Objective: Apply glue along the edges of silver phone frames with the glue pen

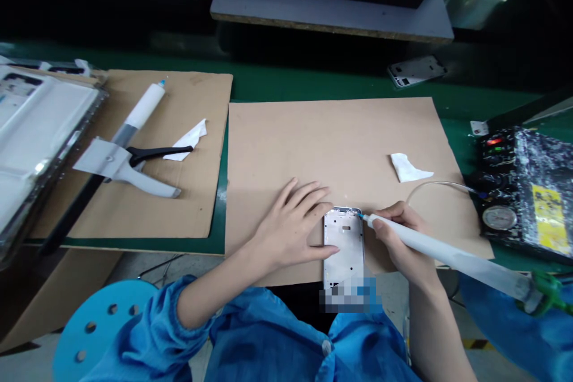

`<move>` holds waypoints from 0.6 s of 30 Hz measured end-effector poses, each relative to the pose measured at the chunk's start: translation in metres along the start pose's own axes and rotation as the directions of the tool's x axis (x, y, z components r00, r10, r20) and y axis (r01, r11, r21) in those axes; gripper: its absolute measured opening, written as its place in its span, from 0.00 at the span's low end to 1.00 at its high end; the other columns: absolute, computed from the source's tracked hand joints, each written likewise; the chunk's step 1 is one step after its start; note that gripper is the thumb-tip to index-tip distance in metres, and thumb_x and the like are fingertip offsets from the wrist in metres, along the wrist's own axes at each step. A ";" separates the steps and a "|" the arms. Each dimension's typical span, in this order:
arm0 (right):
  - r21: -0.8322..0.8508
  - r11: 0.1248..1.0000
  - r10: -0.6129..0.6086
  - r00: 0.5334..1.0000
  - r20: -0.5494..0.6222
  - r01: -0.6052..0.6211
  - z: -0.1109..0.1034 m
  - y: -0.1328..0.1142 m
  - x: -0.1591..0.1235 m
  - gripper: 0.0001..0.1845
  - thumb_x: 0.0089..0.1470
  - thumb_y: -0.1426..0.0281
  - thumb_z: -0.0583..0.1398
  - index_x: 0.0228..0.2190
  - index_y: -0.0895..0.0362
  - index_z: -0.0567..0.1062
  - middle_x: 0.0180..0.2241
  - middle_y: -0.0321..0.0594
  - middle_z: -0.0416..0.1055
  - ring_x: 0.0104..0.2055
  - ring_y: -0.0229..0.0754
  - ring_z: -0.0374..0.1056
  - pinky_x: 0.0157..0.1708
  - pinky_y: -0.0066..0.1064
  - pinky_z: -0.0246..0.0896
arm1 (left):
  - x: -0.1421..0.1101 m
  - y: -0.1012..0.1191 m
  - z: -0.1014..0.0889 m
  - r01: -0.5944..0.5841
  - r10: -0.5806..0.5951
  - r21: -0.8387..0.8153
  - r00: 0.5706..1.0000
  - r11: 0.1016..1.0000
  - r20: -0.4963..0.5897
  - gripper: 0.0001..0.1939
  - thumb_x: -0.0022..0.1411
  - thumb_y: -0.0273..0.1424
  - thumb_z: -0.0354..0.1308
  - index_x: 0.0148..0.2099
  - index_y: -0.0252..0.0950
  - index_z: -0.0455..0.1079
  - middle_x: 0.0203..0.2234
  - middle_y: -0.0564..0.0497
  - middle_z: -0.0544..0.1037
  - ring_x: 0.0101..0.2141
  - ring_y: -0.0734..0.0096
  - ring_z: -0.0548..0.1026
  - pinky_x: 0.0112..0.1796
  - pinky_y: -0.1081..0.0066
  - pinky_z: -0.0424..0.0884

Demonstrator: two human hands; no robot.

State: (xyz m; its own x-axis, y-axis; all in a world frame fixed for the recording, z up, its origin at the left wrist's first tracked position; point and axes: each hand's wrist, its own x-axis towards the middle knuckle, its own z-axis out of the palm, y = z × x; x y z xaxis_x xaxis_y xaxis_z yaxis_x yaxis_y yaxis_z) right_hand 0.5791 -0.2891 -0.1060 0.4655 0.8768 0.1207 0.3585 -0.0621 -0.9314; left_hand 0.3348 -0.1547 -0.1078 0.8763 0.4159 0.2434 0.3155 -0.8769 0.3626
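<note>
A silver phone frame [344, 245] lies face up at the front edge of the cardboard, its lower end reaching past that edge. My left hand [290, 227] lies beside it with fingers spread; the thumb is over the frame's face and the index fingertip is by its top left corner. My right hand [405, 242] is closed around a long white dispensing syringe [441, 250]. The syringe's blue needle tip [362, 215] is at the frame's top right corner. A green cap [541, 293] sits on its rear end.
A small white cloth [408, 168] lies on the cardboard mat [286, 143]. To the right stands a dispenser box [528, 191] with a gauge. A caulking gun [120, 161] and white cloth scrap rest at left, near stacked trays [40, 125]. Another phone frame [416, 71] lies behind.
</note>
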 end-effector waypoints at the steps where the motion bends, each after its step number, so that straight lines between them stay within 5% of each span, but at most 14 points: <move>1: 0.003 1.000 0.005 1.000 0.001 -0.005 0.000 0.000 0.000 0.13 0.64 0.59 0.71 0.33 0.53 0.78 0.27 0.38 0.77 0.27 0.43 0.72 0.26 0.31 0.67 | 0.000 0.000 0.000 0.001 -0.001 0.001 1.000 1.000 0.002 0.38 0.74 0.61 0.64 0.70 0.37 0.72 0.76 0.41 0.70 0.78 0.49 0.62 0.81 0.43 0.43; 18: 0.031 0.999 0.021 1.000 -0.011 -0.020 0.002 -0.001 -0.001 0.14 0.65 0.58 0.73 0.35 0.53 0.79 0.27 0.38 0.77 0.27 0.43 0.73 0.27 0.31 0.68 | 0.000 0.000 0.000 0.003 -0.004 0.001 1.000 1.000 0.006 0.38 0.73 0.61 0.65 0.69 0.37 0.72 0.76 0.41 0.70 0.78 0.48 0.62 0.81 0.44 0.42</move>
State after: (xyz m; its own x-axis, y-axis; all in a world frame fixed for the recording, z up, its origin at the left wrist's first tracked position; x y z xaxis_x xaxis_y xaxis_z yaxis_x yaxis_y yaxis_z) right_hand 0.5768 -0.2888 -0.1061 0.4819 0.8699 0.1053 0.3237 -0.0651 -0.9439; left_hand 0.3344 -0.1551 -0.1079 0.8773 0.4175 0.2367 0.3191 -0.8758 0.3621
